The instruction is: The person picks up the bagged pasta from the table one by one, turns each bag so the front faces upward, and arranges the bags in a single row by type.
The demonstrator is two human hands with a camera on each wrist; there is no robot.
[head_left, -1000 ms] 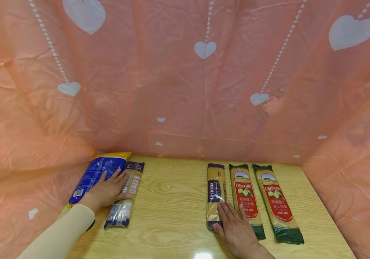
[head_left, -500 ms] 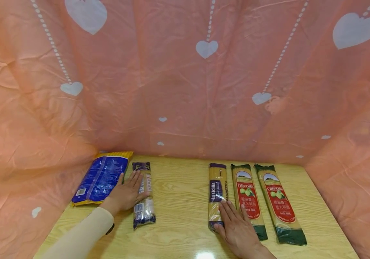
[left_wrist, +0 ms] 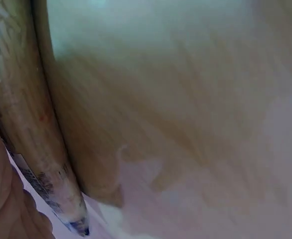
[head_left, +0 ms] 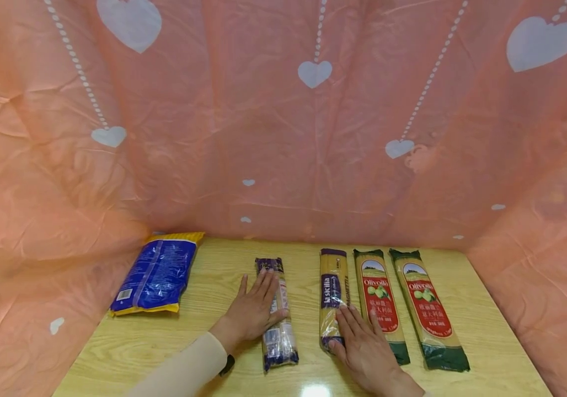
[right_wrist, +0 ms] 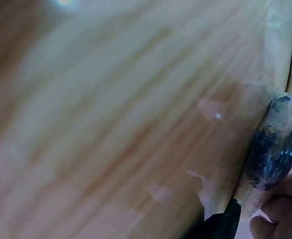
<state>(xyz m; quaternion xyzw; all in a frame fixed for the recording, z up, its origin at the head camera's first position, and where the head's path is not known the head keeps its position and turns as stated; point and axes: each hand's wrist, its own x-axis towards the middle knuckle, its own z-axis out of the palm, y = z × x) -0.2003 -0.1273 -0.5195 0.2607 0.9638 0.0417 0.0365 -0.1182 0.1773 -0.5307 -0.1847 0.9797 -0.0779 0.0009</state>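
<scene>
My left hand [head_left: 250, 313] lies with straight fingers on a spaghetti pack [head_left: 281, 337] with purple ends, its back label showing, at mid-table. In the left wrist view that pack [left_wrist: 29, 89] runs along the left, beside part of the hand [left_wrist: 9, 191]. To the right, a La Sicilia spaghetti pack [head_left: 333, 264] lies face up; the outstretched fingers of my right hand [head_left: 367, 350] rest on its lower part. The right wrist view catches this pack's dark end [right_wrist: 274, 144] close to the hand [right_wrist: 285, 206].
Two Olivoila spaghetti packs lie on the right, one [head_left: 379, 295] partly under my right hand, the other [head_left: 427, 309] farther right. A blue and yellow bag [head_left: 156, 273] sits at the back left. A pink curtain [head_left: 273, 138] borders the wooden table [head_left: 129, 353].
My left hand has slid the purple-ended spaghetti pack rightward from beside the blue bag to near the La Sicilia pack. My right hand stays in about the same place.
</scene>
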